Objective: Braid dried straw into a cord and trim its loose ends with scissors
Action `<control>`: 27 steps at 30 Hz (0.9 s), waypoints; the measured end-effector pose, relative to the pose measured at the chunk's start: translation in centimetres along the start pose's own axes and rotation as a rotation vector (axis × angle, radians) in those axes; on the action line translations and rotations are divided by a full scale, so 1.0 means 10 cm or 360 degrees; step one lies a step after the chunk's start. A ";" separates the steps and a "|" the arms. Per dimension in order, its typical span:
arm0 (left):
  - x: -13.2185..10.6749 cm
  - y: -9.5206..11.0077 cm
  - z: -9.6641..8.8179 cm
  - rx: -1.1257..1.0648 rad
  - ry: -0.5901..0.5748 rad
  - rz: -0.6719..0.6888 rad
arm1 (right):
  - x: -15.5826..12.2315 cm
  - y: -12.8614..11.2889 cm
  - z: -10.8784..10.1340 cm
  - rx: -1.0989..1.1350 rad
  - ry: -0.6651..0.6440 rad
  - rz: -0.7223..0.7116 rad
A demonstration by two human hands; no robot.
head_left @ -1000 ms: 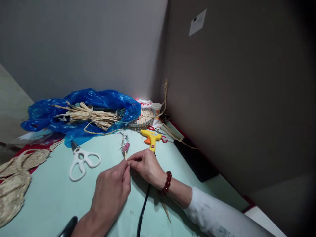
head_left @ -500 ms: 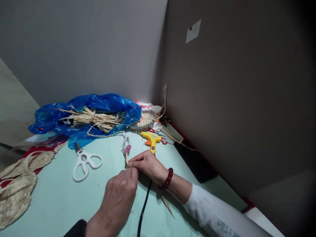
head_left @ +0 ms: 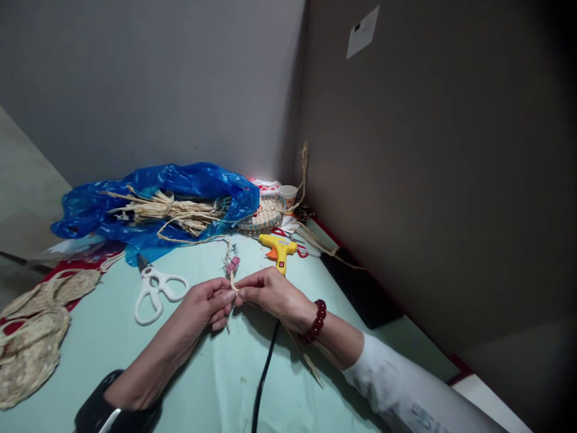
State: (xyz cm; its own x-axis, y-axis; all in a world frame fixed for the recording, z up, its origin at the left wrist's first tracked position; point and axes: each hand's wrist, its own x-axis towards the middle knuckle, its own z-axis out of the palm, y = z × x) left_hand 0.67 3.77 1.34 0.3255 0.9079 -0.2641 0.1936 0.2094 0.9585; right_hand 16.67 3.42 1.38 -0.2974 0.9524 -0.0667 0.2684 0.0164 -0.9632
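Between my two hands runs a braided straw cord [head_left: 232,281], pale and thin. My left hand [head_left: 214,302] pinches it between thumb and fingers from the left. From the right, my right hand [head_left: 270,296] grips the same spot with thumb and forefinger, and a loose strand [head_left: 311,365] trails out below that wrist. Just beyond the fingertips, a pink clip [head_left: 233,264] sits on the cord. Past the clip the cord curves left toward a blue plastic bag [head_left: 193,174] that holds a bundle of dry straw [head_left: 171,210].
A yellow glue gun [head_left: 279,245] lies beyond my right hand, its black cable [head_left: 264,379] running toward me. White-handled scissors [head_left: 155,291] lie left. Woven straw pieces [head_left: 33,355] are at the left edge. A woven basket [head_left: 264,219] and paper cup [head_left: 287,193] stand by the wall.
My left hand has turned from a closed, knuckles-up position to a pinch with its thumb uppermost, its forearm lower to the left. My right hand stays at the cord.
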 end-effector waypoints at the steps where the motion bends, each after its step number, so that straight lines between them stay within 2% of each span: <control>1: -0.01 0.00 0.00 -0.0044 0.0004 -0.0006 | -0.01 0.00 0.00 -0.0087 0.0004 -0.0030; 8: -0.01 -0.05 0.05 -0.0159 0.0070 -0.0067 | -0.15 -0.10 0.01 -0.0743 0.0170 -0.0264; 13: 0.01 -0.08 0.07 -0.0118 0.0147 -0.0060 | -0.18 -0.20 -0.03 -0.1144 0.0190 -0.0289; 17: 0.02 -0.13 0.10 -0.0076 0.0256 -0.0027 | -0.28 -0.27 0.07 -0.1384 0.0252 -0.0332; 21: 0.00 -0.16 0.12 -0.0176 0.0272 -0.0044 | -0.39 -0.20 0.30 -0.1769 0.0257 -0.0664; 24: -0.05 -0.13 0.11 -0.0272 0.0227 -0.0056 | -0.42 -0.09 0.42 -0.1924 0.0410 -0.0922; 27: -0.09 -0.08 0.09 -0.0353 0.0184 -0.0058 | -0.41 0.00 0.49 -0.1997 0.0528 -0.1073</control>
State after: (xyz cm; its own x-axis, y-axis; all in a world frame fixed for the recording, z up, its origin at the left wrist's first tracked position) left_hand 1.01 2.41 0.70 0.2113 0.9311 -0.2974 -0.0086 0.3060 0.9520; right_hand 13.41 -1.99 0.37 -0.5134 0.6792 0.5245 0.8236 0.5616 0.0789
